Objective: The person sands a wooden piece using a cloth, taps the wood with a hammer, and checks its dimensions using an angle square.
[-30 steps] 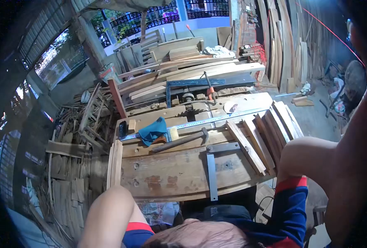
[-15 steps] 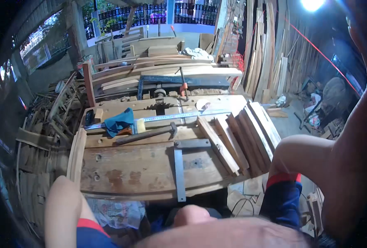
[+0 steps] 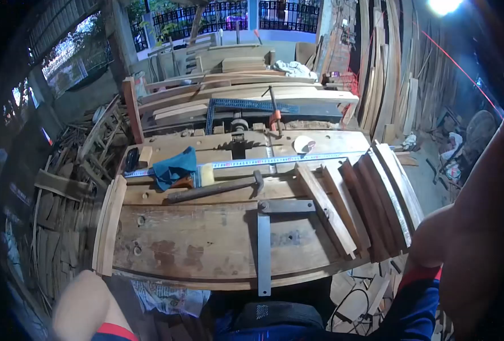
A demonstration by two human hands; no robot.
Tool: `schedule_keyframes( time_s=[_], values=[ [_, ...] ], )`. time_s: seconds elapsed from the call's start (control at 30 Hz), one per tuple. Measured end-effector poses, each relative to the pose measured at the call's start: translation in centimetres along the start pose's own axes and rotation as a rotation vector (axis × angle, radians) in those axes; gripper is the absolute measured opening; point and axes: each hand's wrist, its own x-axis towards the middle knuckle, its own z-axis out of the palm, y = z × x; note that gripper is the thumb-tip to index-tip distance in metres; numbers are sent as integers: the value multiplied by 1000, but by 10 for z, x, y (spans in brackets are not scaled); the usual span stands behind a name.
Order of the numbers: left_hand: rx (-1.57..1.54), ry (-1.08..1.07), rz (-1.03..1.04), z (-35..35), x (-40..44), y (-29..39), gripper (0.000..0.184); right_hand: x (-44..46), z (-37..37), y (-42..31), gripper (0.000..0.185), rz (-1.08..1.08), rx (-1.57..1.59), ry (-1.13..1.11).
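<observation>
Neither of my hands shows. My bent left elbow is at the lower left, beside the workbench's near corner. On the right my bent right elbow is close to the camera, and the forearm runs up along the edge of the view. Nearest my right elbow, several wooden strips lie side by side on the workbench. A metal try square lies in front, its blade overhanging the near edge. Behind it are a hammer, a blue cloth and a measuring tape drawn out across the bench.
An orange-handled clamp stands at the bench's far side, near a dark framing square. Long boards lean at the back right. Scrap wood is heaped on the left. A black cable loops below the bench.
The view has shifted, so the bench sits farther right and slightly lower. A large blurred shape along the bottom edge has gone. Both elbows remain bent; the bench items have not moved.
</observation>
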Motion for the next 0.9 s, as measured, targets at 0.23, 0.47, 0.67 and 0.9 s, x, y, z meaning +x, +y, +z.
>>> schedule_keyframes(
  time_s=[0.23, 0.47, 0.67, 0.9],
  values=[
    [-11, 11, 9, -1, -6, -6, 52, -8, 5, 6, 65, 34, -25, -17],
    [-29, 45, -9, 1, 0, -8, 51, -8, -4, 8, 65, 42, -28, 3],
    [-61, 92, -17, 11, -1, -15, 51, -7, -15, 6, 65, 43, -47, 6],
    [-89, 101, 0, 3, 5, -18, 51, 3, -22, 7, 65, 60, -85, -6]
  ],
)
